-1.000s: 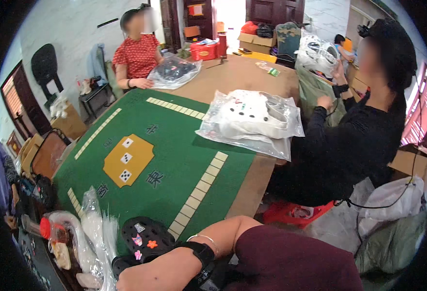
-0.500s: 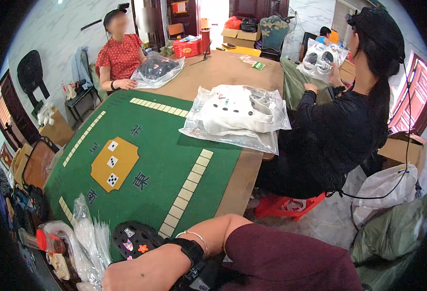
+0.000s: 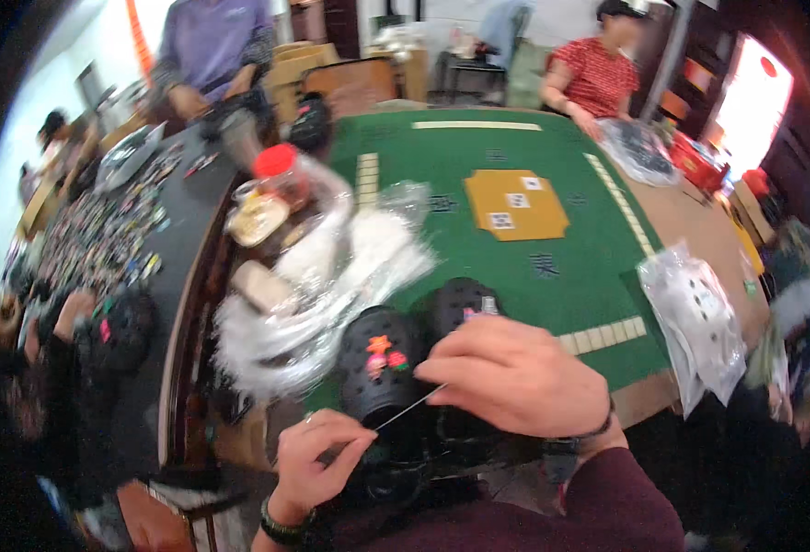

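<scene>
A pair of black clogs with holes stands at the near edge of the green table mat. Orange, pink and green charms sit on the left clog; the right clog is partly covered by my hand. A thin white cable tie stretches between my hands in front of the shoes. My left hand pinches its lower end between thumb and finger. The other end is in the closed fingers of my right hand, over the right clog. Clear plastic bags with a bundle of white cable ties lie left of the clogs.
A red-lidded jar stands behind the bags. At left, a dark table bears many small colourful pieces, with people around it. A bagged pair of white clogs lies at right; a person in red sits across.
My view has swung left. My right hand has moved from beside the bundle to above the clogs, and my left hand has come into view. A cable tie now spans both hands.
</scene>
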The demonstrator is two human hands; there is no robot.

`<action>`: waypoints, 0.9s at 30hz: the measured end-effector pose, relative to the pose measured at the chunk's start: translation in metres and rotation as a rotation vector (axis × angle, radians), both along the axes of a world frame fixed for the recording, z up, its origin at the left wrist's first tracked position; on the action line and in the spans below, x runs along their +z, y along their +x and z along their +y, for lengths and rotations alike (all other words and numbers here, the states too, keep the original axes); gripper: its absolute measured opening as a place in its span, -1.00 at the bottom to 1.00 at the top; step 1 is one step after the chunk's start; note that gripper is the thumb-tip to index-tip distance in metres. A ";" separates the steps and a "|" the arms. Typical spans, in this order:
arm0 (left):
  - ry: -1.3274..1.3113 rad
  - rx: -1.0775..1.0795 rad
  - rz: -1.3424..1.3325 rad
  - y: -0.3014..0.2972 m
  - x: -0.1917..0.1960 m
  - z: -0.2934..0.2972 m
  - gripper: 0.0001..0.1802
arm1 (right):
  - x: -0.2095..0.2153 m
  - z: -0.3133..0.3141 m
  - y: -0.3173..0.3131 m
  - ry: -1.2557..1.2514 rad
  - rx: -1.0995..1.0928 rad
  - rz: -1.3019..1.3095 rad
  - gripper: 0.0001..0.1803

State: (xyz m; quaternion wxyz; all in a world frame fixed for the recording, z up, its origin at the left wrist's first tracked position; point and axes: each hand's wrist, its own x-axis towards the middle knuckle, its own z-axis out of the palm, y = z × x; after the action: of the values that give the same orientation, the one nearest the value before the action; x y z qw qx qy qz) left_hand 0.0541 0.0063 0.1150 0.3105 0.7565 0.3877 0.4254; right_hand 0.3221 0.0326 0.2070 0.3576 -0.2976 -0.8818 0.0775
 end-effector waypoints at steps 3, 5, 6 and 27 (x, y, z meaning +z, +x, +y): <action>-0.005 0.065 -0.010 -0.011 0.007 -0.003 -0.91 | 0.008 -0.016 -0.006 -0.015 -0.008 0.026 -0.63; -0.014 0.098 -0.053 -0.017 0.009 -0.003 -0.93 | 0.009 -0.029 -0.005 -0.106 -0.005 -0.124 -0.58; -0.007 0.125 -0.053 -0.019 0.008 -0.004 -0.93 | 0.007 -0.034 -0.005 -0.112 0.030 -0.122 -0.58; -0.048 0.150 -0.137 -0.043 0.001 -0.027 -0.88 | -0.055 -0.055 -0.037 -0.378 -0.006 -0.597 -0.62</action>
State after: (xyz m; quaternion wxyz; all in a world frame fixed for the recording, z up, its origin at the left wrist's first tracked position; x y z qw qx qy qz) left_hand 0.0107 -0.0204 0.1158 0.3216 0.6868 0.4312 0.4888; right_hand 0.2848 -0.0220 0.1516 0.0227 -0.3706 -0.9167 0.1479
